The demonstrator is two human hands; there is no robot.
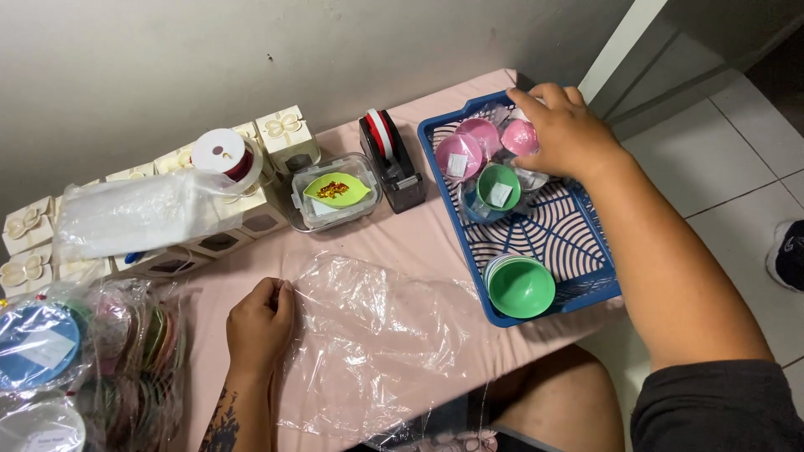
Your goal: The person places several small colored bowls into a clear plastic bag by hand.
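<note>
Head view, looking down on a table point(394, 238) under a pale pink cloth. The right hand point(565, 130) reaches into the far corner of a blue basket point(599, 289) at the table's right edge, its fingers curled over a pink bowl point(517, 136); whether they grip it cannot be told. The bowl is small, round, smooth plastic, tilted on edge with its hollow turned toward the left; being round, it has no long axis. Just beside it lie a second pink bowl point(459, 155) and a green bowl point(498, 186), each bearing a small white label. A stack of bowls topped by a green one point(521, 286) sits in the basket's near corner. The basket floor is an open fan-pattern grid.

The left hand point(260, 322), near the front edge, is closed, pinching the left border of a clear, crinkled plastic sheet point(377, 343) that lies flat on the cloth, its long axis running from near the table's middle toward the front edge and hanging over it.

Along the back edge: a black tape dispenser point(394, 167), a clear tub point(335, 194) holding a green leaf-shaped dish, a spool point(224, 155) of red thread, and cream boxes point(285, 134). Wrapped bowls point(50, 343) crowd the left front corner. Behind is a plain grey wall; to the right, a white tiled floor point(720, 159).
</note>
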